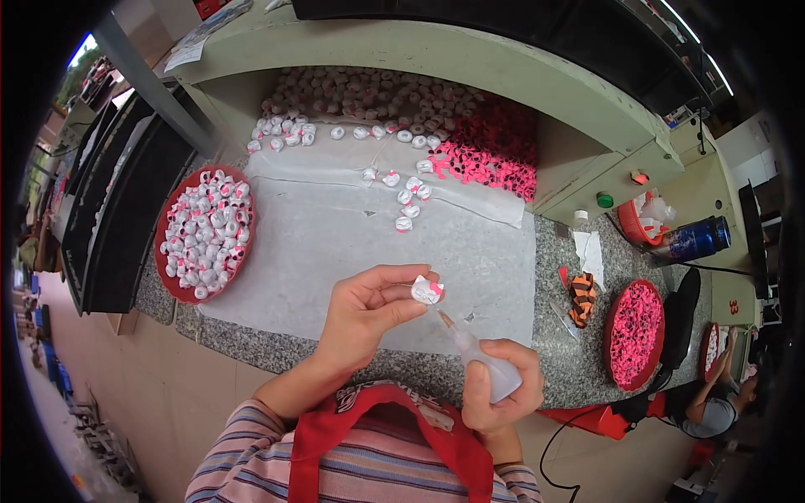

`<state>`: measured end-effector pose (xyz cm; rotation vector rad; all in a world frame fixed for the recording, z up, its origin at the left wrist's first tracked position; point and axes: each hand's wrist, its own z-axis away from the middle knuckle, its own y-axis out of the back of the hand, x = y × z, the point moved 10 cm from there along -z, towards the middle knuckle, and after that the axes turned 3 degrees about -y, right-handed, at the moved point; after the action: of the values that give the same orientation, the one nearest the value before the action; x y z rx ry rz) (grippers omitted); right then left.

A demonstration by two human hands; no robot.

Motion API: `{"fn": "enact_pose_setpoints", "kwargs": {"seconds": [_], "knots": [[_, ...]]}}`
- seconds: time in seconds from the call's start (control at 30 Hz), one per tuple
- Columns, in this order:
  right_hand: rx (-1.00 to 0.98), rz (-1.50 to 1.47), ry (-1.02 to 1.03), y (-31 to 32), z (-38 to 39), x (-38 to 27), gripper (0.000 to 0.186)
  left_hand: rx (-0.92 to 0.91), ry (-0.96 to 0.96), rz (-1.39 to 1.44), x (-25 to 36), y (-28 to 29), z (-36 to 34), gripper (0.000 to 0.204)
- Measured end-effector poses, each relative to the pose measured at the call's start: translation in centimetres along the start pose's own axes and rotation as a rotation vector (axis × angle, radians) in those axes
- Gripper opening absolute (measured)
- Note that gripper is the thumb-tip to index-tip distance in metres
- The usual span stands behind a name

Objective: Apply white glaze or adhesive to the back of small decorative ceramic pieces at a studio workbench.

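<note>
Between the thumb and fingers of my left hand (369, 310) is a small white cat-head figurine (427, 290) with a pink bow. My right hand (506, 386) grips a translucent squeeze bottle (495, 369), its narrow tip angled up and left, just below the figurine and apart from it. Both hands are over the near part of a white sheet (335, 243) on the speckled worktop. Farther off on the sheet, several loose white heads (408, 205) lie in a rough line. What the far side of the held head looks like is hidden.
A red basket of white heads (210, 235) stands at the left. White heads (369, 92) and pink pieces (495, 168) fill the shelf. At the right are a red tray of pink pieces (635, 335), a striped item (582, 298) and a blue bottle (700, 238). Another person (713, 411) sits far right.
</note>
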<state>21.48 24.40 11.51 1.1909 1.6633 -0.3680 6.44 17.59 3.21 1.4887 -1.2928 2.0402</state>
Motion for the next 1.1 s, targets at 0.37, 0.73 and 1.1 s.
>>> {"fn": "enact_pose_setpoints", "kwargs": {"seconds": [0.37,0.73,1.1], "knots": [[-0.024,0.056,0.156,-0.1,-0.8,-1.3,0.021,0.015,0.002,-0.014,0.1,0.1,-0.2,0.035],[0.034,-0.505,-0.707,-0.9,-2.3,12.7,0.023,0.099,-0.043,0.001,-1.4,3.1,-1.7,0.035],[0.154,0.188,-0.237,-5.4,-18.2,19.4,0.010,0.261,-0.107,0.053,-1.1,8.2,-2.6,0.034]]}}
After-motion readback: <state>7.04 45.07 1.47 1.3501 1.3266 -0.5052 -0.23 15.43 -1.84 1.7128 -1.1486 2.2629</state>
